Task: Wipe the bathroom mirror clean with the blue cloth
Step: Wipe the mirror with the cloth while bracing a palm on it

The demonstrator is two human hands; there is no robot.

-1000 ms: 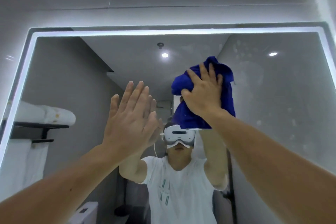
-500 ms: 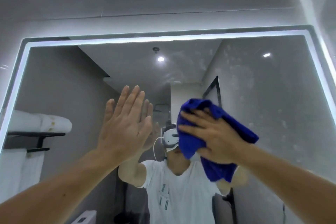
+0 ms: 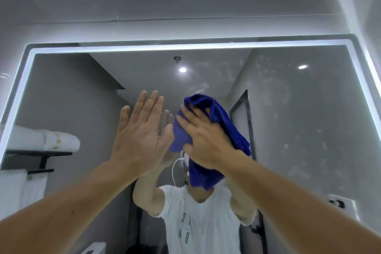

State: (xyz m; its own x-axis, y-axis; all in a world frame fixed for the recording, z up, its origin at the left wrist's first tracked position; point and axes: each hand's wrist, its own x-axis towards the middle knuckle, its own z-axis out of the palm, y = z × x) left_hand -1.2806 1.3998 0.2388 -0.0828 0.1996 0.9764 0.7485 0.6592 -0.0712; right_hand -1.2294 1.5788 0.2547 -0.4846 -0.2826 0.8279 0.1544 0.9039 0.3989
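The large mirror (image 3: 309,109) with a lit white border fills the wall ahead; pale smears and spots cover its upper middle and right side. My right hand (image 3: 204,140) presses the crumpled blue cloth (image 3: 224,121) flat against the glass near the middle. My left hand (image 3: 140,136) rests flat on the mirror just left of the cloth, fingers straight and together, holding nothing. The reflection shows a person in a white T-shirt behind both hands.
Reflected at the left are a black shelf (image 3: 39,153) carrying rolled white towels (image 3: 45,140). A white wall socket (image 3: 340,204) shows at the lower right. The mirror's lit top edge (image 3: 185,46) lies well above my hands.
My right hand swept the cloth down from the upper middle, then back up and left, close to my left hand. The left hand stayed planted on the glass.
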